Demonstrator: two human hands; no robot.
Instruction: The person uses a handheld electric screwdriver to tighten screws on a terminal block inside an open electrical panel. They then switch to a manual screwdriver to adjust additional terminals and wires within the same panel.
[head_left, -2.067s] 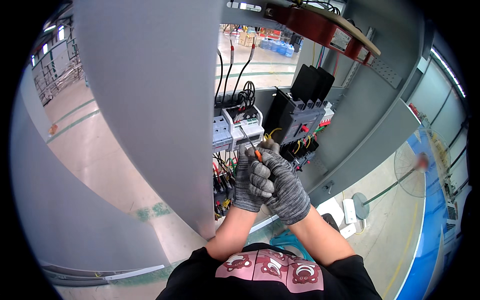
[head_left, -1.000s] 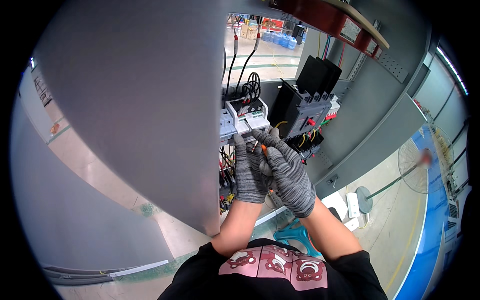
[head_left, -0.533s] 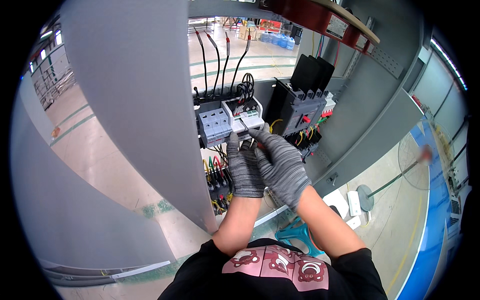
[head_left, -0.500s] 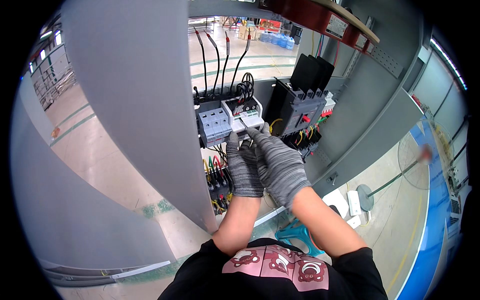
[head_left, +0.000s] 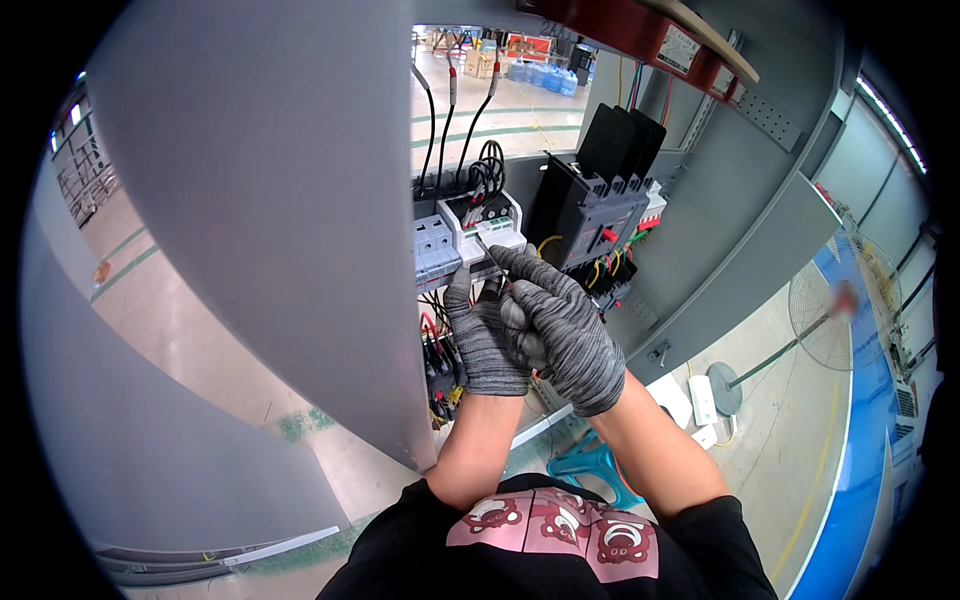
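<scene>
A white DIN-rail module with green terminals and black wires looping from its top sits inside a grey cabinet. My left hand, in a grey knitted glove, is below it with the thumb and a fingertip up against its lower edge; the other fingers are partly hidden. My right hand, gloved alike, has its fingers closed round a thin screwdriver. Its shaft slants up to the module's front near the green terminals; the handle is hidden in the hand. Left of the module stand light-grey fuse holders.
A grey door panel rises close on the left and cuts off part of the fuse holders. To the right is a large black breaker. Loose black leads stand up behind. A turquoise stool and a fan stand on the floor.
My right hand's fingers have curled in and drawn back, so more of the screwdriver's shaft shows. My left hand stays under the module. The door panel now covers more of the fuse holders.
</scene>
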